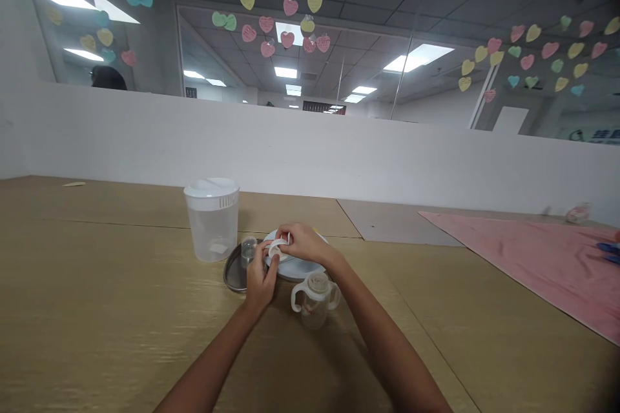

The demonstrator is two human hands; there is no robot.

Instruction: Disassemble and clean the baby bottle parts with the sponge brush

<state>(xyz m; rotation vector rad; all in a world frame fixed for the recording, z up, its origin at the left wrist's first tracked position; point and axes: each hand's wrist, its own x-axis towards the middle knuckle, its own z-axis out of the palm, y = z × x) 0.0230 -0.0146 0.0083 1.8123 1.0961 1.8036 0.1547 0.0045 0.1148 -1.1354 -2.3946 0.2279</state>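
Both hands meet over the white plate (301,269). Between them is a small white bottle collar ring (278,246). My left hand (260,277) grips the ring's left and lower side with thumb and fingers. On its upper right side, my right hand (303,242) pinches it, and the fingertips partly cover what is inside the ring. Just in front of the plate a clear baby bottle (316,303) with two white handles stands upright. A clear dome-shaped cap (248,249) is on the round metal tray (234,276), beside my left fingers.
A tall translucent bucket (212,222) with a white lid stands behind the tray, to the left. On the right a pink cloth (533,258) covers part of the table, with something blue (609,251) at its edge. A low white wall (310,155) closes the table's back.
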